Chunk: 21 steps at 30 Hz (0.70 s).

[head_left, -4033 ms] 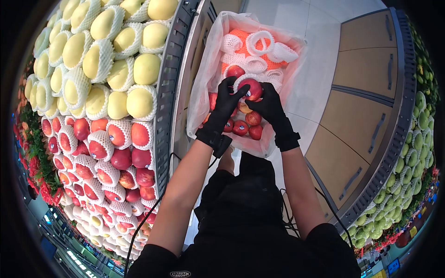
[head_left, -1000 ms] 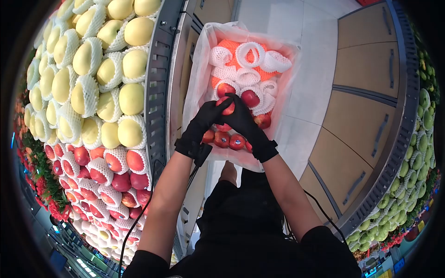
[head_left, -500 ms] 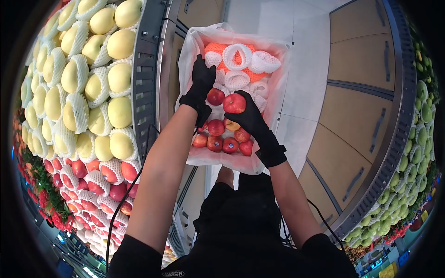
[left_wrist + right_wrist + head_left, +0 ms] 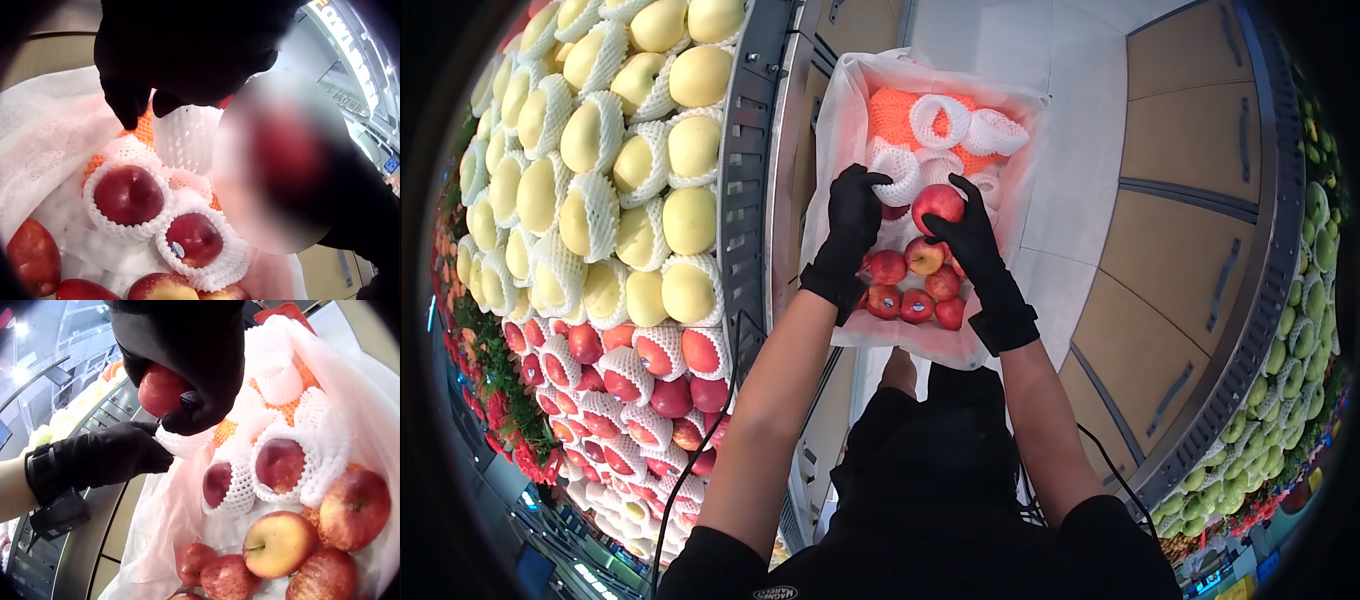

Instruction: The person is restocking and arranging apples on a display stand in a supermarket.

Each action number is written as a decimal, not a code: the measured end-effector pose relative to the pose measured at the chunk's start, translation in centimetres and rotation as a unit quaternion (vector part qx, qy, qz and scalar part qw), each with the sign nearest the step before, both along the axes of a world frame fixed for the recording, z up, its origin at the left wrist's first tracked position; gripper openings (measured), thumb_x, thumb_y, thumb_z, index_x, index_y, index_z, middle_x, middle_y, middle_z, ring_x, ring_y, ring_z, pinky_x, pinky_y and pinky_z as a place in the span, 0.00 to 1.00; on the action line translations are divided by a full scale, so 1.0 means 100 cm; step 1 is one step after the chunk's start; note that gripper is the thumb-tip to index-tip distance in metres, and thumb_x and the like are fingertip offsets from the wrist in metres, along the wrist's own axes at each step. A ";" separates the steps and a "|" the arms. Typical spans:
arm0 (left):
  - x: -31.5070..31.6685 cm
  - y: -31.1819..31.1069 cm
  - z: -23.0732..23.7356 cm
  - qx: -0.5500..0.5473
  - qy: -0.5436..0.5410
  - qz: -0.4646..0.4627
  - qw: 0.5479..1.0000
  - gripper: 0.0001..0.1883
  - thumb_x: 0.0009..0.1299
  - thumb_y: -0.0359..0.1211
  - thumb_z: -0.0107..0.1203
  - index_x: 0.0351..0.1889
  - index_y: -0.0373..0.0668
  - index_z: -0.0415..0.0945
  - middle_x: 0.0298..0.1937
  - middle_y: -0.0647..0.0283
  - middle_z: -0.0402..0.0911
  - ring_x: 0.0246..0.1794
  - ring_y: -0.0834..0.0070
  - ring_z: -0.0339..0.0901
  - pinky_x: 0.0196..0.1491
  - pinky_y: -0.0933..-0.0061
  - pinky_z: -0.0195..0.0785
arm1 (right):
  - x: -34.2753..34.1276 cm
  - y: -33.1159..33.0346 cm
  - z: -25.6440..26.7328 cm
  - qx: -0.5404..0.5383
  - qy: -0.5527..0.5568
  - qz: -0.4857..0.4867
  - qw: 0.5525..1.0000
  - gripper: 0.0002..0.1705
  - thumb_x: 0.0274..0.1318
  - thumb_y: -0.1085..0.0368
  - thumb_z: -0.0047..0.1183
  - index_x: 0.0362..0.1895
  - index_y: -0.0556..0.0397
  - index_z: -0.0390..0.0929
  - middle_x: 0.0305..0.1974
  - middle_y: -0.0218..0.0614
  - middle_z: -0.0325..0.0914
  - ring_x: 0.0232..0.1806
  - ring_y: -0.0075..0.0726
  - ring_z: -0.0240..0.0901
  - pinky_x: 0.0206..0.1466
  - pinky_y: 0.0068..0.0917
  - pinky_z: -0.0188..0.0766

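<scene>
My left hand [image 4: 855,213], in a black glove, pinches the rim of a white foam net sleeve [image 4: 897,172] above the left side of the lined box [image 4: 825,130]. In the left wrist view that foam sleeve [image 4: 184,137] hangs upright below the fingers. My gloved right hand [image 4: 970,238] grips a red apple [image 4: 935,207] just to the right, with fingers and thumb around its side. A small sticker shows on the held apple [image 4: 164,390] in the right wrist view. Beneath the hands, two dark red apples sit in foam sleeves, one of them the sleeved apple [image 4: 279,465].
Bare red apples [image 4: 887,267] fill the near end of the box; loose foam sleeves [image 4: 940,120] lie over orange netting [image 4: 890,112] at its far end. A display of pale yellow fruit [image 4: 633,163] and red apples [image 4: 670,397] rises at left. Drawers [image 4: 1190,140] and green fruit [image 4: 1305,270] flank the right.
The hands were together on an apple, then parted. The right hand keeps an apple; the left reached to the box's far left and now holds a foam sleeve closer to that apple.
</scene>
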<state>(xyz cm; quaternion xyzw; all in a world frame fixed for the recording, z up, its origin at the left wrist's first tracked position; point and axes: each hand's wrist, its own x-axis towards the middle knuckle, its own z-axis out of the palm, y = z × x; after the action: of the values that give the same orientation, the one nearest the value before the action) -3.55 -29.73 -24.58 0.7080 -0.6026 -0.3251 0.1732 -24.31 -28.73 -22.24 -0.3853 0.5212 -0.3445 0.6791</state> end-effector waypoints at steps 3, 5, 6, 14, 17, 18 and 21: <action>-0.006 0.023 0.014 -0.074 0.012 0.035 0.997 0.22 0.56 0.17 0.46 0.45 0.44 0.82 0.55 0.45 0.77 0.56 0.53 0.75 0.60 0.61 0.67 | 0.002 -0.006 0.012 -0.022 0.067 0.035 0.997 0.39 0.46 0.61 0.69 0.61 0.56 0.66 0.55 0.39 0.71 0.58 0.36 0.70 0.60 0.32 0.70; -0.007 0.031 0.020 -0.072 -0.039 0.034 0.996 0.20 0.60 0.21 0.47 0.49 0.41 0.80 0.59 0.44 0.75 0.58 0.52 0.74 0.61 0.60 0.66 | 0.007 -0.009 0.018 -0.078 0.097 0.042 0.991 0.38 0.46 0.61 0.69 0.61 0.57 0.66 0.55 0.40 0.72 0.58 0.36 0.70 0.60 0.32 0.70; -0.009 0.034 0.027 -0.060 -0.044 0.045 0.996 0.19 0.60 0.22 0.47 0.49 0.40 0.80 0.60 0.44 0.74 0.58 0.52 0.74 0.61 0.60 0.66 | 0.014 -0.010 0.019 -0.109 0.090 0.027 0.990 0.38 0.47 0.61 0.69 0.61 0.57 0.66 0.55 0.41 0.72 0.58 0.37 0.70 0.60 0.32 0.69; -0.004 0.055 0.025 -0.108 0.021 0.083 0.990 0.19 0.64 0.31 0.56 0.55 0.40 0.77 0.57 0.44 0.76 0.51 0.52 0.79 0.55 0.61 0.72 | 0.054 0.001 0.033 -0.154 0.119 0.075 0.978 0.33 0.49 0.59 0.68 0.57 0.58 0.70 0.51 0.39 0.75 0.55 0.34 0.71 0.58 0.32 0.69; -0.003 0.059 0.027 -0.096 0.153 0.123 0.976 0.21 0.62 0.29 0.60 0.55 0.41 0.75 0.53 0.49 0.80 0.51 0.57 0.80 0.54 0.64 0.72 | 0.055 0.000 0.012 -0.145 0.090 0.121 0.978 0.33 0.47 0.58 0.68 0.55 0.59 0.72 0.48 0.40 0.76 0.51 0.34 0.73 0.55 0.31 0.70; -0.003 0.058 0.035 -0.086 0.195 0.127 0.969 0.22 0.62 0.29 0.61 0.56 0.41 0.75 0.51 0.50 0.80 0.52 0.59 0.79 0.55 0.64 0.71 | 0.056 -0.002 0.011 -0.103 0.048 0.126 0.986 0.34 0.46 0.57 0.69 0.55 0.59 0.72 0.48 0.41 0.76 0.51 0.36 0.74 0.55 0.32 0.70; 0.001 0.060 0.040 -0.070 0.257 0.133 0.955 0.25 0.60 0.27 0.61 0.58 0.41 0.73 0.54 0.51 0.79 0.56 0.60 0.77 0.58 0.65 0.69 | 0.062 -0.001 0.014 -0.042 0.000 0.127 0.991 0.35 0.41 0.56 0.70 0.53 0.60 0.72 0.47 0.44 0.76 0.50 0.43 0.76 0.54 0.36 0.71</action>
<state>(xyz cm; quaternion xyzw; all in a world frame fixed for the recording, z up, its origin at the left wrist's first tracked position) -3.42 -23.69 -20.60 0.6603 -0.4595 -0.4273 0.4128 -18.14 -28.88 -20.81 -0.4762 0.4532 -0.2775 0.7006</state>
